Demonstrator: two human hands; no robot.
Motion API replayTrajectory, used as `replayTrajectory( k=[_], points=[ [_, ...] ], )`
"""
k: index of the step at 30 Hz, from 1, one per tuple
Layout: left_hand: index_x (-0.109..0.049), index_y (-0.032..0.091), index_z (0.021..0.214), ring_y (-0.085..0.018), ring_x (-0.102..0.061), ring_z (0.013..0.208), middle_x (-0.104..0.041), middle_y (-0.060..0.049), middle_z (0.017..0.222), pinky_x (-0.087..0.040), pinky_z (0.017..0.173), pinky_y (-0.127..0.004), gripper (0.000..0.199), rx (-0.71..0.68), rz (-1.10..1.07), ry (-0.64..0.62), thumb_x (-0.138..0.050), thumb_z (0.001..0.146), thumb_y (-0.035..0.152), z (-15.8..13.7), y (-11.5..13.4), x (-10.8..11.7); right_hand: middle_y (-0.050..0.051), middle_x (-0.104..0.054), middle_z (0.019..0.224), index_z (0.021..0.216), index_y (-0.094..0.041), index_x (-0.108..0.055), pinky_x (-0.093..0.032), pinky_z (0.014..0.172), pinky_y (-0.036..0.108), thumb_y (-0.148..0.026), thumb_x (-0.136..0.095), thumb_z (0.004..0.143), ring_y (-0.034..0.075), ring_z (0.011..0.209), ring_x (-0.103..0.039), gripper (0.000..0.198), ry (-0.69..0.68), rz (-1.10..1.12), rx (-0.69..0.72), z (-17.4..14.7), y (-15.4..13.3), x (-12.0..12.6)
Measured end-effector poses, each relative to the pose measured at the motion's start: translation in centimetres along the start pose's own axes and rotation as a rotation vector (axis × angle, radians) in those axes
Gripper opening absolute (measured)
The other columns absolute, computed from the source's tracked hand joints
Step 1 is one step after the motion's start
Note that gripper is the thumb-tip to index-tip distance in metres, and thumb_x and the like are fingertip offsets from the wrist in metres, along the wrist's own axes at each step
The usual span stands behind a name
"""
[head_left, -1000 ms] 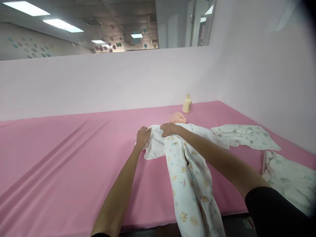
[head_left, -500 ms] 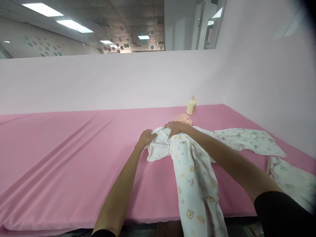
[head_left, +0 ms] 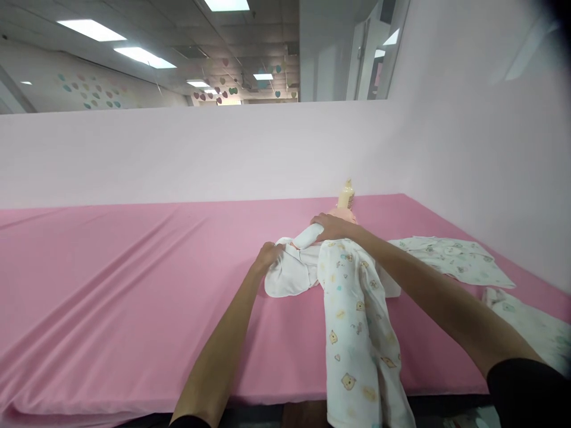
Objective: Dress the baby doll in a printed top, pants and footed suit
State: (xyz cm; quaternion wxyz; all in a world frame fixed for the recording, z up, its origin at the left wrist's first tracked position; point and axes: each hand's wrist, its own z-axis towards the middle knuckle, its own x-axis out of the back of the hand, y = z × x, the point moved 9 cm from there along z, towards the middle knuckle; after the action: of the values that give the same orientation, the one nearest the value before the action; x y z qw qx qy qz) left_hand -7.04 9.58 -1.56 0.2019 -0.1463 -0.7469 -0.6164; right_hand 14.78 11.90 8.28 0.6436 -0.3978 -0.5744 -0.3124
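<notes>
My left hand [head_left: 270,254] is closed on the left edge of a plain white cloth [head_left: 288,280] lying on the pink-covered table. My right hand [head_left: 332,227] grips a narrow folded white flap [head_left: 307,237] of the cloth, lifted a little above the rest; its fingertips are partly hidden. Against the cloth lies a white baby fabric [head_left: 357,333] with small bear prints, which hangs over the table's front edge. A rounded peach-coloured thing [head_left: 344,214] shows just behind my right hand, mostly covered; its kind cannot be made out.
A cream pump bottle [head_left: 346,195] stands at the back, near the pale wall [head_left: 200,154]. Printed white baby clothes [head_left: 459,258] lie on the right, with another printed cloth [head_left: 530,324] nearer me. The pink table cover [head_left: 134,297] has creases on the left.
My right hand has moved slightly right, drawing up a folded white flap. The bear-print fabric sits a little further right, and the view has tilted up slightly.
</notes>
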Motion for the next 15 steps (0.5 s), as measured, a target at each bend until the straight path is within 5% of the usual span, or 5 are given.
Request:
replayTrajectory(
  k=[6,15],
  points=[
    [-0.036,0.021,0.068,-0.008,-0.038,0.046,-0.038,0.005,0.054,-0.030,0.047,-0.024,0.029,0.078,-0.165,0.038,-0.062,0.081,0.027,0.2,-0.6,-0.2,0.014,-0.058,0.119,0.117,-0.020,-0.058,-0.044,0.090,0.043,-0.044,-0.066,0.078,0.033,0.109,-0.058,0.046,-0.002,-0.268,0.076,1.1,-2.9,-1.1],
    [-0.040,0.020,0.065,-0.007,-0.036,0.045,-0.037,0.005,0.051,-0.026,0.045,-0.022,0.025,0.022,-0.185,0.035,-0.060,0.080,0.023,-0.3,0.4,0.2,0.012,-0.064,0.119,0.127,-0.023,-0.057,-0.040,0.088,0.040,-0.025,-0.055,0.089,0.030,0.109,-0.061,0.038,0.007,-0.478,0.314,3.4,-9.2,-5.8]
  ],
)
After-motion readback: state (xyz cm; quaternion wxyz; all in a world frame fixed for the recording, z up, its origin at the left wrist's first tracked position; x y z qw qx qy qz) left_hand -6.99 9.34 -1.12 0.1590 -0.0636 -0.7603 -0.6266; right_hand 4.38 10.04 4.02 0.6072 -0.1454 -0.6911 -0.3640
